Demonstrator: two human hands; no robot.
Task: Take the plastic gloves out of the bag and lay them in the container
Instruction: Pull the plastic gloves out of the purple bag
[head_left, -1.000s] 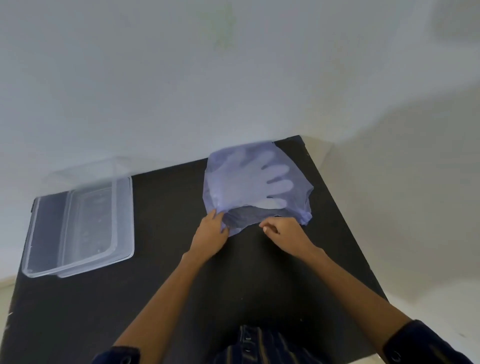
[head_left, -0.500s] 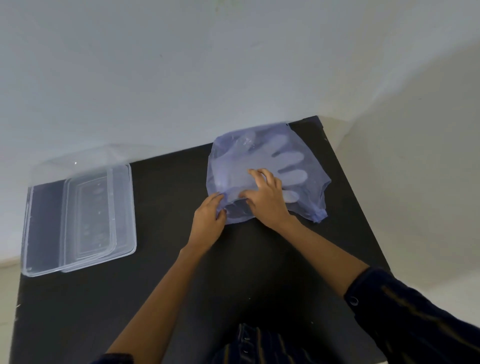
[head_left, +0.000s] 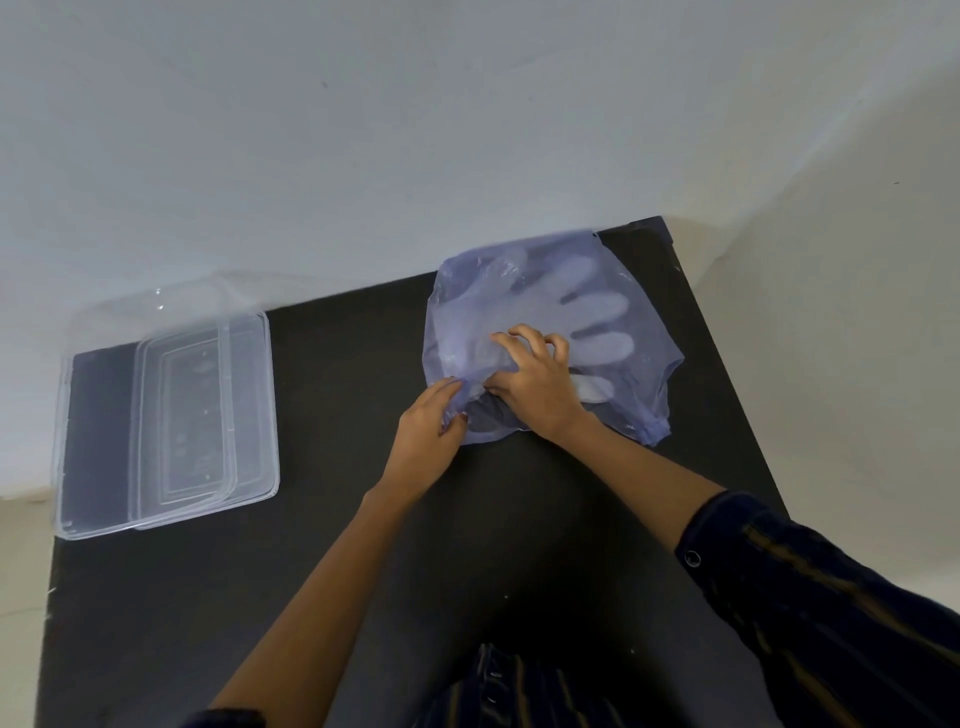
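Observation:
A thin bluish plastic bag (head_left: 467, 301) lies flat at the far right of the black table (head_left: 337, 545). Through it show the pale plastic gloves (head_left: 597, 312), fingers spread toward the right. My left hand (head_left: 426, 436) pinches the bag's near open edge. Resting on top of the bag, my right hand (head_left: 535, 384) has its fingers curled into the plastic at the opening; whether they hold a glove or only the bag film I cannot tell. A clear rectangular container (head_left: 78, 441) stands at the far left of the table.
A clear lid (head_left: 202, 410) lies over the right part of the container. The table's back edge meets a pale wall (head_left: 363, 130). Its right edge drops off just beyond the bag. A dark striped sleeve (head_left: 831, 613) covers my right forearm.
My right hand moved from the bag's near edge up onto the bag and curled its fingers into the plastic. The left hand has kept its pinch on the edge.

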